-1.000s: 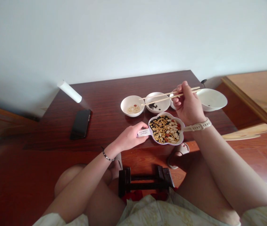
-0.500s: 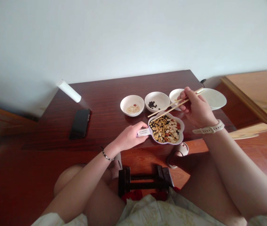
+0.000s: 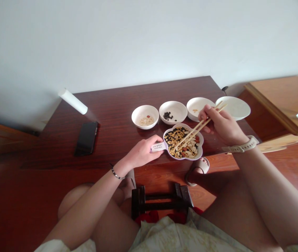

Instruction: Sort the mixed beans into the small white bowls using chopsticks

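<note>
My left hand is closed around the short handle of a flower-shaped bowl, white inside with a pale purple rim, at the table's front edge. In it lies a mix of yellow kernels, black beans, pale flat seeds and a few reddish peanuts. My right hand grips a pair of wooden chopsticks, their tips down among the kernels on the left side of the mix. Behind stand three white bowls: one with pale seeds and a reddish nut, one with black beans, and one with a few yellowish bits.
A wider white bowl stands at the table's right end. On the dark wooden table lie a black phone and a white cylinder at the left. A lighter wooden cabinet adjoins on the right.
The chopstick tips have moved from the flower-shaped bowl's upper left rim down into the mix. My right hand has shifted slightly right and down, uncovering more of the third bowl.
</note>
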The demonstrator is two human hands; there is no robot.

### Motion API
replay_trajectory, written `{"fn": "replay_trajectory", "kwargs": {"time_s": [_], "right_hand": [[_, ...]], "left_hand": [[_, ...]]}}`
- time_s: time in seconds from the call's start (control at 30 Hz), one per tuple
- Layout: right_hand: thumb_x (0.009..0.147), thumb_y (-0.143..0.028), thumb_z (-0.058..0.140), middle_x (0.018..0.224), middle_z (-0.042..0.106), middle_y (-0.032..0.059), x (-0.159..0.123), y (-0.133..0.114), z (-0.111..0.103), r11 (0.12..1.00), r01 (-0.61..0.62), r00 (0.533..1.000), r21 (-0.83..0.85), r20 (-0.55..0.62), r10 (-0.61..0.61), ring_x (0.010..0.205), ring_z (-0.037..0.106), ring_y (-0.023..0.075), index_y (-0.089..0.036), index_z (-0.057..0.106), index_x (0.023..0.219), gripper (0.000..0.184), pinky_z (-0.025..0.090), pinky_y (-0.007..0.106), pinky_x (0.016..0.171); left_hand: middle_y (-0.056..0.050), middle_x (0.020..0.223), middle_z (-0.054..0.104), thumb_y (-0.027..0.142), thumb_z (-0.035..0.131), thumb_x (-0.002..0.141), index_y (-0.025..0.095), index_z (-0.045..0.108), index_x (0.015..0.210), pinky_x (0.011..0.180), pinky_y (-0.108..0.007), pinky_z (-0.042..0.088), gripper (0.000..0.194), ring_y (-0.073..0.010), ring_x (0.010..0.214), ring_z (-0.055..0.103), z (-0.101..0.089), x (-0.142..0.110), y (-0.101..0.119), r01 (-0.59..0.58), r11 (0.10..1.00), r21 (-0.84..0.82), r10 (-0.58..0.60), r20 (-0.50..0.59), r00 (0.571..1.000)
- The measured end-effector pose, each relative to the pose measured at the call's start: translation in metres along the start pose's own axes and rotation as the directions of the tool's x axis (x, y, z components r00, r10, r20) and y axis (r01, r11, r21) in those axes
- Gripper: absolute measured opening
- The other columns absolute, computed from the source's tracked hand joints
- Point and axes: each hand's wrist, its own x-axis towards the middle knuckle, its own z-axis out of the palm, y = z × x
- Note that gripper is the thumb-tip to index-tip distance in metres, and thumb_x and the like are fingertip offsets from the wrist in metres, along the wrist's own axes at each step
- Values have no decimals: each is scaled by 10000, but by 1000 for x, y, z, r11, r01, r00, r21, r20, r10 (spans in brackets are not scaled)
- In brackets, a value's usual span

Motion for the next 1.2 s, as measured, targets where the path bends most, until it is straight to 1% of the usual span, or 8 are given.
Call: {"fn": "replay_trajectory", "kwargs": {"time_s": [0.13, 0.27, 0.4, 0.63, 0.83, 0.97, 1.2], "right_hand": [[1071, -661, 583, 552, 488, -15, -4, -1, 5, 999, 9, 1000, -34, 22, -8, 464, 404, 107, -232, 608, 809, 504, 244, 269, 429], [1052, -674, 608, 573, 505, -7, -4, -2, 6, 999, 41, 999, -24, 0, -41, 470, 411, 109, -234, 593, 793, 511, 240, 276, 429], [1048, -671, 619, 575, 487, -11, -2, -2, 3, 998, 56, 998, -22, -14, -56, 467, 392, 109, -235, 591, 788, 508, 208, 282, 424], [1050, -677, 609, 577, 514, -2, -3, 0, 5, 997, 63, 998, -34, -1, -63, 467, 401, 117, -241, 610, 790, 508, 230, 294, 430], [975, -751, 669, 572, 519, 3, -4, -5, 6, 996, 80, 994, -35, -67, -83, 443, 387, 118, -252, 579, 752, 554, 220, 300, 398], [978, -737, 677, 570, 517, 3, -3, -4, 5, 996, 82, 994, -24, -74, -84, 434, 372, 113, -253, 582, 755, 541, 206, 298, 385], [991, -732, 665, 584, 531, -2, -3, -3, 6, 997, 74, 995, -24, -62, -75, 444, 408, 106, -242, 594, 765, 544, 254, 285, 394]], "left_hand": [[12, 992, 777, 336, 710, 985, 231, 653, 1204, 736, -275, 446, 249, -159, 800, 682, 0, 1, 1, 7, 1000, 3, -7, 2, 1000], [10, 997, 782, 343, 711, 986, 233, 651, 1207, 744, -276, 453, 254, -161, 804, 687, 0, 1, 0, 13, 1000, 1, -13, 4, 1000], [11, 986, 777, 345, 711, 987, 232, 649, 1208, 735, -272, 452, 255, -158, 796, 683, 0, 0, 0, 9, 1000, 3, -9, 5, 1000], [9, 982, 775, 347, 707, 985, 233, 648, 1196, 726, -272, 450, 247, -161, 791, 682, 0, 0, 1, 8, 1000, -2, -8, 4, 1000], [-5, 986, 777, 357, 701, 985, 230, 651, 1206, 724, -273, 467, 260, -172, 794, 687, 0, 0, 1, 5, 1000, 4, -5, 5, 1000], [-5, 998, 779, 347, 701, 984, 229, 652, 1209, 738, -273, 471, 259, -172, 804, 689, -1, 1, 1, 2, 1000, 3, -2, -1, 1000], [-3, 999, 780, 346, 701, 983, 229, 651, 1206, 738, -265, 473, 257, -171, 812, 688, 0, 0, 2, -3, 1000, -10, 3, -2, 1000]]}}
